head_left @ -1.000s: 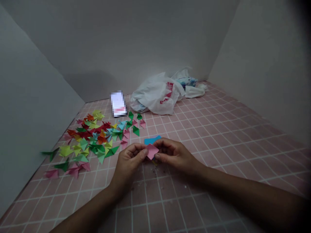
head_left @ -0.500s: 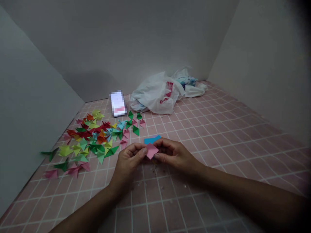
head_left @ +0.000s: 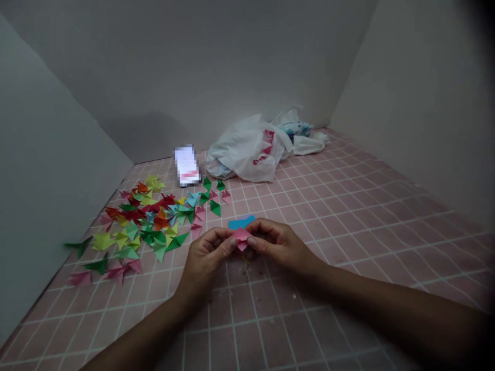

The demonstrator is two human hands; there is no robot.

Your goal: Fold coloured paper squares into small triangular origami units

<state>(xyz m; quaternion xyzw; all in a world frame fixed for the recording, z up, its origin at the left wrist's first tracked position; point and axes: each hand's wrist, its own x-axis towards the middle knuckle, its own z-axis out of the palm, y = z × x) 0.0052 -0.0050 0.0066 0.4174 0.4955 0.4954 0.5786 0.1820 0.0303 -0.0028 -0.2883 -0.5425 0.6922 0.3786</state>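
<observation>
A small folded piece of pink origami paper (head_left: 242,235) is held between both hands in the middle of the head view. My left hand (head_left: 211,252) pinches its left corner, thumb on top. From the other side my right hand (head_left: 279,245) grips the right corner with the thumb pressed on its face. A crease runs across the paper, and its lower tip points towards me. Just beyond the fingers lie blue paper sheets (head_left: 240,222), partly covered by the hands. What the curled fingers do behind the pink paper is hidden.
Many-coloured folded paper cranes (head_left: 154,234) spread over the pink tiled surface (head_left: 348,232) at left. Behind them a lit phone (head_left: 187,166) leans upright. White plastic bags (head_left: 247,147) sit by the back wall. Grey walls stand on three sides.
The flat pink diamond now shows a crosswise fold, with its lower part narrower. My right thumb has moved up and inward onto the paper; both hands stay in place.
</observation>
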